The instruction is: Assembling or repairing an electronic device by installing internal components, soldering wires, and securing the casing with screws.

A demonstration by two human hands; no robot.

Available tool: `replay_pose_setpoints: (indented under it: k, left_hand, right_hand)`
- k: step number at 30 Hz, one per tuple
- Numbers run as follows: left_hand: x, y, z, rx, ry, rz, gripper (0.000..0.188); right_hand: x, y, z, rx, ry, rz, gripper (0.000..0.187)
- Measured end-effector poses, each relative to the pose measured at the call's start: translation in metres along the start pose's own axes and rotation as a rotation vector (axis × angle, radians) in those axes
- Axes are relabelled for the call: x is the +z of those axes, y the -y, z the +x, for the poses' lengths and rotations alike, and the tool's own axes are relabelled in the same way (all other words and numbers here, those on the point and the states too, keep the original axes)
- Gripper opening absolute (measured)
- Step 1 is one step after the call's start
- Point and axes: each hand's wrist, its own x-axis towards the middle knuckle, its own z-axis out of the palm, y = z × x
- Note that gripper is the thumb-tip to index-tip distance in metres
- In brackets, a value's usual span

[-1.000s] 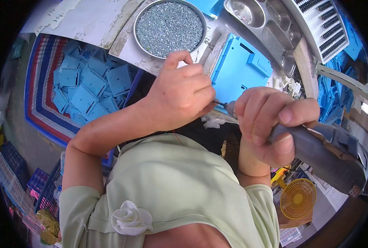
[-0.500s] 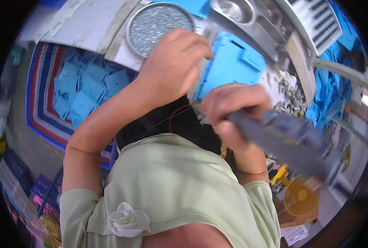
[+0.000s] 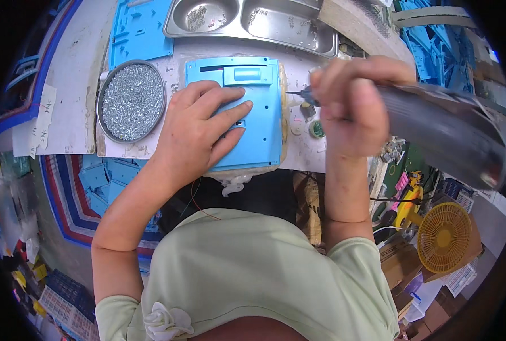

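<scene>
Blue plastic housing (image 3: 253,108) lying flat on the white worktop (image 3: 65,113), pressed down by the left hand (image 3: 205,128) with fingers spread across it. Right hand (image 3: 352,108) closed in a fist around a grey power screwdriver (image 3: 440,133), its bit beside the housing's right edge. Round tin of screws (image 3: 131,101) just left of the housing.

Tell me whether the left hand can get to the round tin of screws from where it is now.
Probably yes. The left hand lies flat on the blue plastic panel, and the round tin of screws sits just to its left on the same bench top, uncovered, with nothing between them. The hand holds nothing.
</scene>
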Motion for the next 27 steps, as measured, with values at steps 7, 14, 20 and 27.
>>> replay_pose_setpoints:
  k: [7, 14, 20, 27]
  left_hand:
    - [0.002, -0.001, 0.0, 0.0, -0.012, 0.0, 0.04]
    - [0.0, 0.008, 0.011, -0.14, -0.018, -0.195, 0.037]
    - [-0.045, 0.03, 0.016, 0.052, -0.246, 0.052, 0.031]
    - [-0.026, 0.132, -0.401, -1.306, -1.248, 0.002, 0.036]
  right_hand:
    - [0.0, 0.016, -0.01, 0.115, 0.032, 0.106, 0.02]
    - [0.002, 0.025, -0.038, 0.162, 0.006, -0.092, 0.023]
    - [0.014, 0.07, 0.0, -0.014, -0.011, -0.032, 0.034]
    - [-0.003, 0.059, 0.016, 0.0, -0.023, 0.007, 0.032]
